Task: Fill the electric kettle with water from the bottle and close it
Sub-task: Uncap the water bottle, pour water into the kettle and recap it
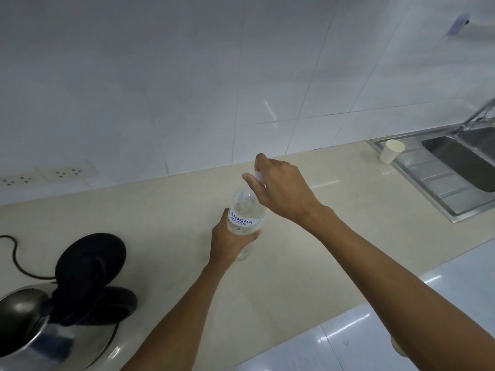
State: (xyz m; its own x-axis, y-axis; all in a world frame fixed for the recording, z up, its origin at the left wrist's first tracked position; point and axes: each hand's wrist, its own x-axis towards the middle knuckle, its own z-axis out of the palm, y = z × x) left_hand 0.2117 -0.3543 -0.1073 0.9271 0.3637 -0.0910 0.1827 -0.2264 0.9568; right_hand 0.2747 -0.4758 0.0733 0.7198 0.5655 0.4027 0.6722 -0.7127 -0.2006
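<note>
A clear water bottle (245,210) with a white and blue label stands upright on the beige counter, near its middle. My left hand (230,242) is wrapped around the bottle's body below the label. My right hand (278,188) reaches over from the right, its fingers closed on the white cap (257,175) at the top. The steel electric kettle (29,325) sits at the lower left with its black lid (91,259) swung up and its mouth uncovered.
A black cord (16,258) runs from the kettle toward wall sockets (48,175) at the left. A steel sink (460,162) with a tap lies at the right, a white paper cup (391,151) on its drainboard. The counter's front edge runs diagonally at the lower right.
</note>
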